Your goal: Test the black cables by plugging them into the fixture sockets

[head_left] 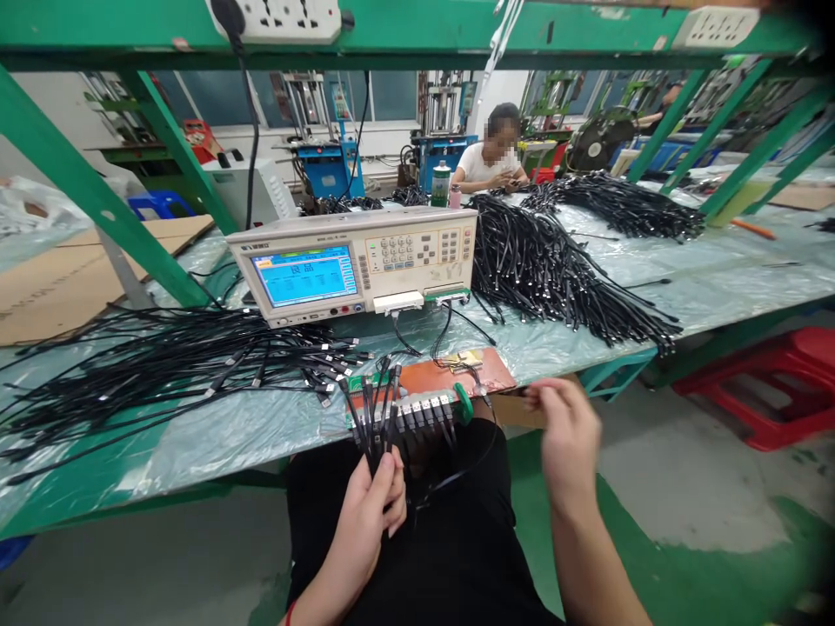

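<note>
My left hand [378,504] is closed around a bunch of black cables [373,409], their connector ends pointing up at the table's front edge. My right hand [564,430] is raised to the right of the board, fingers curled; whether anything is between them is too blurred to tell. Between the hands, a reddish-brown board [424,376] lies at the edge, with a row of connectors [427,410] along its front and a green ring-shaped piece [464,403] at its right end. Behind it stands a tester [365,261] with a lit blue screen, wired at its lower front.
Loose black cables [222,361] spread across the left of the table [215,452]. A large cable pile [541,269] lies right of the tester. Green frame bars cross overhead. A person [492,156] sits beyond the table. Red stools [770,382] stand at the right.
</note>
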Tool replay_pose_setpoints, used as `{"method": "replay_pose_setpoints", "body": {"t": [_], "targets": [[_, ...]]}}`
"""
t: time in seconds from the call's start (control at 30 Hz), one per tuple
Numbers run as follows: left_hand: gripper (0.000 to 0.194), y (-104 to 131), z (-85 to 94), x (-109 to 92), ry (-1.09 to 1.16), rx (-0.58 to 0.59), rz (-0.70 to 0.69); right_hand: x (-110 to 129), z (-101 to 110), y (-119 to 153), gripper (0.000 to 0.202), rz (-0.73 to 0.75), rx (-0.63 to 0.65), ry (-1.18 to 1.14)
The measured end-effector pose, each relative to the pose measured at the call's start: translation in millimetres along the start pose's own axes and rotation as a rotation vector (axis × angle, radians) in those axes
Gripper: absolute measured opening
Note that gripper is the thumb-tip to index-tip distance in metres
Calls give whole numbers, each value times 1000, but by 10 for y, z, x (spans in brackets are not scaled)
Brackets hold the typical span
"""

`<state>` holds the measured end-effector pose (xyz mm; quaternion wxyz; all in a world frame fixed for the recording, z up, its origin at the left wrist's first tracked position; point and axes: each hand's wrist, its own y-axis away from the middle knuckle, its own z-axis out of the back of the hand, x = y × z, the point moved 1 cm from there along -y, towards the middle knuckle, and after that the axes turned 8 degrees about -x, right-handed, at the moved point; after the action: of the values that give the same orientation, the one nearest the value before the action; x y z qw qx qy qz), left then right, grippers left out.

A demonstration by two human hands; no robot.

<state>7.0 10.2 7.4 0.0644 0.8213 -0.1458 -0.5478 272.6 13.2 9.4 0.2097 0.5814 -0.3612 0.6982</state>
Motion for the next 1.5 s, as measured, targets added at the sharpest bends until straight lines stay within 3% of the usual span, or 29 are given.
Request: {"method": "replay_pose_setpoints", "body": {"t": [0.1,0.2,0.33,0.53,0.7,0.83,0.93,1.07,1.23,1.33,1.5], "targets": [[41,-10,-21,14,-33,31,11,-223,-186,24,55,-332,197,-19],[42,-20,-38,41,-62,48,31,-318,-374,91,54,-668,412,-322],[45,-44,-79,64,-86,39,72,-238,-459,145,47,-819,527,-653],[44,-78,-167,33,-69,-16,89,-49,-372,355,48,-732,420,-648],[41,-104,-276,36,-86,25,92,168,-450,590,33,-443,378,-392],[39,-130,-387,91,-113,105,87,369,-572,623,25,-175,349,-206],[38,-141,-434,125,-143,106,27,492,-597,641,35,-64,283,-174],[32,-164,-473,90,-97,24,-37,540,-575,656,34,-142,265,-238],[31,-197,-521,-75,133,-138,-88,457,-436,353,36,-171,83,-368],[27,-180,-514,-121,189,-38,-74,250,-341,139,38,-185,26,-406],[29,-122,-406,54,126,195,48,-281,-337,159,48,-343,238,-345]]}}
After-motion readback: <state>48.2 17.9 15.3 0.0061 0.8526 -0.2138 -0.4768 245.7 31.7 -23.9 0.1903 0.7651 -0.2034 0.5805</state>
